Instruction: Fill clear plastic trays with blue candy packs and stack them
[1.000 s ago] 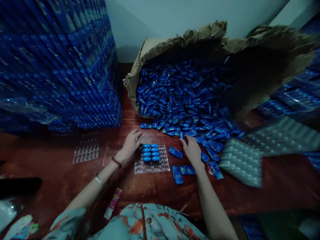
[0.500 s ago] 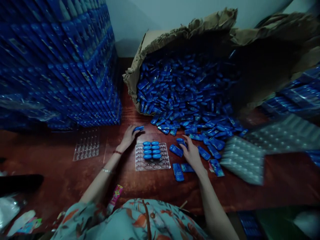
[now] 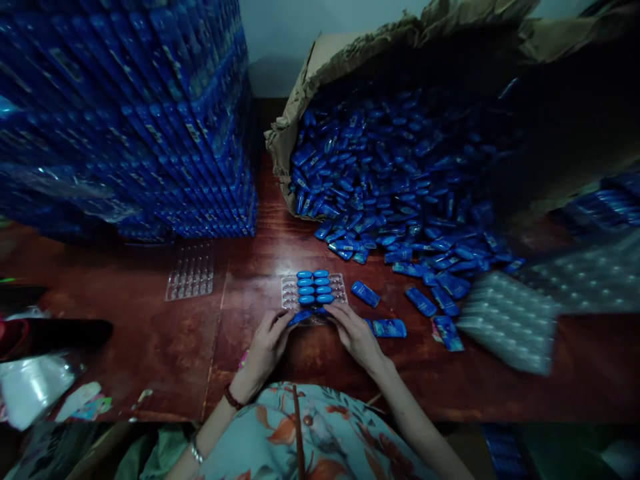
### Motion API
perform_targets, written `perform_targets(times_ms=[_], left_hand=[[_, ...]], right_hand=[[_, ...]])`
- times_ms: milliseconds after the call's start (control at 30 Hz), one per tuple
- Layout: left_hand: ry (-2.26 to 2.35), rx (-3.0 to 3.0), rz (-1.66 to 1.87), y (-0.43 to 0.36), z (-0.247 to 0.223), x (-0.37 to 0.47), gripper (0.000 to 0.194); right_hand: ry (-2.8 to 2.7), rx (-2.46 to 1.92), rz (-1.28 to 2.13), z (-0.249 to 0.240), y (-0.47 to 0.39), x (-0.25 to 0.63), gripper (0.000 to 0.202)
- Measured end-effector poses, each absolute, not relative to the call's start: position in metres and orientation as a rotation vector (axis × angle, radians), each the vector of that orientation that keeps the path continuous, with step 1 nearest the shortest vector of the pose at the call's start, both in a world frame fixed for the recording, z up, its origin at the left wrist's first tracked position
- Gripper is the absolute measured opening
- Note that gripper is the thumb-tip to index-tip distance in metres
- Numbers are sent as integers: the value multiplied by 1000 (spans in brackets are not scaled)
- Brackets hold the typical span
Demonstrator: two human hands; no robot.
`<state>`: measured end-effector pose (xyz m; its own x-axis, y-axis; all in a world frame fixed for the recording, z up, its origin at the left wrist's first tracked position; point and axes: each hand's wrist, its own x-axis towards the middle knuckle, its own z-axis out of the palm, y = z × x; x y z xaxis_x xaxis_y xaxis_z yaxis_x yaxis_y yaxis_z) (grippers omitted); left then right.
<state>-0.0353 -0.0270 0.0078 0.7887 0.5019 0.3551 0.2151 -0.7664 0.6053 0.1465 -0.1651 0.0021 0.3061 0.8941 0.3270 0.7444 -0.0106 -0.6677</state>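
A clear plastic tray [image 3: 290, 293] with rounded pockets lies in front of me. Two columns of small glossy blue packets [image 3: 306, 291] stand in its middle pockets. Over the tray's near rows, my left hand [image 3: 271, 337] pinches a blue packet [image 3: 299, 317] between thumb and fingers. Opposite it, my right hand [image 3: 356, 335] has its fingers closed on another blue packet [image 3: 320, 311]; the inner ends of the two meet at the tray's middle. Loose blue packets [image 3: 366, 293] lie flat to the right of the tray.
A torn cardboard box [image 3: 283, 143] on its side spills a heap of blue packets [image 3: 380, 193] onto the table [image 3: 250, 280]. Tall stacks of filled blue trays [image 3: 200, 147] rise at the left. Empty clear trays [image 3: 510, 323] lie right, and another clear tray [image 3: 190, 273] left.
Both hands have come inward and toward me, from either side of the tray to its near rows, carrying blue packets. The view has shifted slightly, moving the scene rightward.
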Motion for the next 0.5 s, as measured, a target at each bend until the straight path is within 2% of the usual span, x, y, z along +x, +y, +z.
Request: perform_targets(times_ms=[133, 300, 500], left_hand=[[388, 2562, 652, -22, 2, -23, 38], [255, 2681, 522, -20, 11, -16, 33], [262, 2751, 503, -27, 11, -5, 27]], right_hand=[[-1582, -1829, 95, -10, -179, 149, 57], [-1546, -1796, -16, -16, -184, 154, 57], [-1722, -1857, 195, 8, -172, 165, 47]])
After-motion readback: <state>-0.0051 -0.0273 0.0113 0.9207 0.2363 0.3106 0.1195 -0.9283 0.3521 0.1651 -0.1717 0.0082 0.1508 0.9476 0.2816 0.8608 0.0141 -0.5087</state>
